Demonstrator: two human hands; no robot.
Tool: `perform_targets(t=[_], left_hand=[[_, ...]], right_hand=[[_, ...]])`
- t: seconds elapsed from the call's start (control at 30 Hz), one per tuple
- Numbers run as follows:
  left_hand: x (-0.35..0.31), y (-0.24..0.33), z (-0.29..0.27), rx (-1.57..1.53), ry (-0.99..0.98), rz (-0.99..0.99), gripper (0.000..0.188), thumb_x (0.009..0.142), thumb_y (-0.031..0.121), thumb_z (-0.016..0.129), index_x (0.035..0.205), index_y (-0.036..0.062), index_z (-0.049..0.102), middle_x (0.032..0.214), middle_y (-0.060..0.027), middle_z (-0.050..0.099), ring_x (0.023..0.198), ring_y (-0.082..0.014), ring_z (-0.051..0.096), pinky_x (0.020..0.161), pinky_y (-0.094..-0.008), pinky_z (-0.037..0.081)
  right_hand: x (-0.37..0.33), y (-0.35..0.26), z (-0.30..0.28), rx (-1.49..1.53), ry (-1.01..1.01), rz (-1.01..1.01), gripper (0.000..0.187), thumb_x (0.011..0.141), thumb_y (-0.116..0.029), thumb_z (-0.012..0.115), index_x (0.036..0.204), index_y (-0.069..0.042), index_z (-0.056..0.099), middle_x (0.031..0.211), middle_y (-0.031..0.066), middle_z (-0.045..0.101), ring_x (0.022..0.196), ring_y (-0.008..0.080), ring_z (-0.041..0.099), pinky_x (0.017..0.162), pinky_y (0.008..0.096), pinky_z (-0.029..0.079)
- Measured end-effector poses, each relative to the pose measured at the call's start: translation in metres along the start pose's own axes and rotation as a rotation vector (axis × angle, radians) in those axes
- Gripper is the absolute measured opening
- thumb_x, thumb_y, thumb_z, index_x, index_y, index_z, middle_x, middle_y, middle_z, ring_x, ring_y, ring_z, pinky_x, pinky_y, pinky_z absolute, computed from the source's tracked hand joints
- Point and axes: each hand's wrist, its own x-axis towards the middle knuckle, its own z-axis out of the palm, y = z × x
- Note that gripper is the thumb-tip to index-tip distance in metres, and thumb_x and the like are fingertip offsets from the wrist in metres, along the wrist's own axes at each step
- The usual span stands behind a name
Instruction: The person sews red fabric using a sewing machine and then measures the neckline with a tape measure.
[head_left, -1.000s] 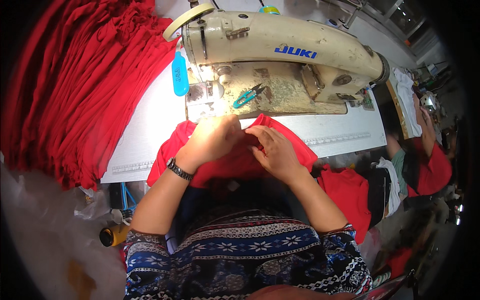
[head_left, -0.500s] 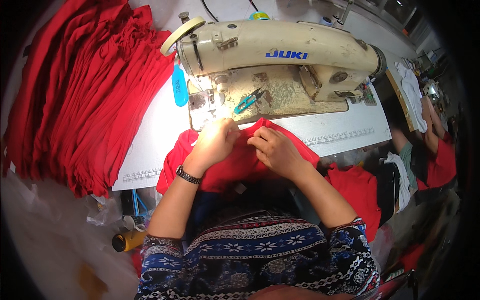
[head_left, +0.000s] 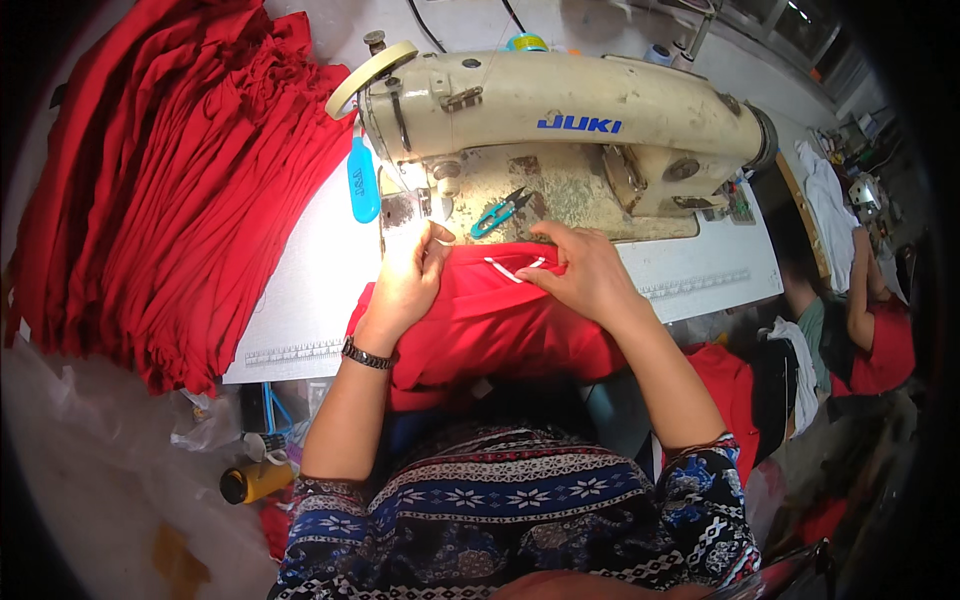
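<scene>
A red garment point(head_left: 490, 335) spreads over the table's near edge and hangs toward my lap. Its upper edge is stretched between my two hands. At the left end, my left hand point(head_left: 412, 268) pinches the fabric between thumb and fingers, close to the sewing machine's needle area. My right hand point(head_left: 590, 272) grips the other end, thumb in front and fingers behind. Next to that thumb, a narrow white strip point(head_left: 513, 270) shows in a V shape against the red cloth. Teal thread snips point(head_left: 498, 212) lie on the machine bed just beyond the garment.
Behind my hands stands a cream sewing machine point(head_left: 560, 110) with a tape roll point(head_left: 370, 78) on its left end. A blue-handled tool point(head_left: 363, 180) hangs there. Red pieces point(head_left: 190, 200) are heaped at left. A yellow bottle point(head_left: 258, 482) is lower left; another person point(head_left: 875, 330) works at right.
My hands have moved apart, drawing the garment's edge out between them. The white strip has come into view, and the cloth lies flatter.
</scene>
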Motion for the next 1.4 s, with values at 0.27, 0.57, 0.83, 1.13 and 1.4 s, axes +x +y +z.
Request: perform_targets(t=[0.27,0.57,0.83,1.13,1.4], left_hand=[[0.000,-0.014,0.002,0.003,0.063,0.048,0.009,0.099,0.004,0.060,0.104,-0.0026,0.063,0.089,-0.0051,0.068,0.083,-0.0116,0.062,0.079,-0.0285,0.051],[-0.005,-0.023,-0.018,-0.245,0.037,-0.006,0.011,0.095,-0.002,0.061,0.105,-0.0040,0.065,0.093,-0.0068,0.071,0.086,-0.0104,0.066,0.080,-0.0272,0.053],[-0.005,-0.020,-0.017,-0.093,0.078,0.047,0.014,0.094,0.002,0.064,0.106,-0.0029,0.066,0.095,-0.0139,0.072,0.084,-0.0215,0.070,0.077,-0.0322,0.054],[-0.122,0.036,-0.077,-0.040,-0.921,-0.051,0.019,0.094,0.022,0.063,0.098,0.0045,0.071,0.088,-0.0210,0.069,0.087,-0.0413,0.067,0.080,-0.0484,0.052],[-0.211,-0.142,-0.060,0.129,-0.355,-0.649,0.063,0.086,0.032,0.078,0.138,0.0021,0.057,0.134,-0.0151,0.063,0.121,-0.0261,0.061,0.101,-0.0421,0.050]], right_hand=[[0.024,0.035,0.033,0.591,-0.116,0.332,0.021,0.097,-0.019,0.068,0.106,0.000,0.068,0.090,0.0045,0.069,0.084,0.0131,0.062,0.078,0.0290,0.049],[0.018,0.017,0.031,0.870,-0.052,0.296,0.025,0.103,-0.020,0.062,0.110,0.002,0.071,0.090,0.0006,0.069,0.080,0.0077,0.059,0.077,0.0245,0.048],[0.021,0.012,0.030,0.832,-0.007,0.276,0.021,0.103,-0.012,0.061,0.113,0.002,0.072,0.099,0.0012,0.072,0.092,0.0070,0.062,0.085,0.0240,0.048],[0.031,0.031,0.042,0.407,0.071,0.265,0.028,0.098,-0.021,0.063,0.114,0.001,0.070,0.096,0.0175,0.073,0.085,0.0240,0.071,0.080,0.0339,0.054],[-0.112,-0.012,0.012,1.047,-0.809,0.409,0.018,0.097,-0.016,0.069,0.109,-0.002,0.073,0.098,0.0046,0.074,0.098,0.0134,0.068,0.089,0.0336,0.054]])
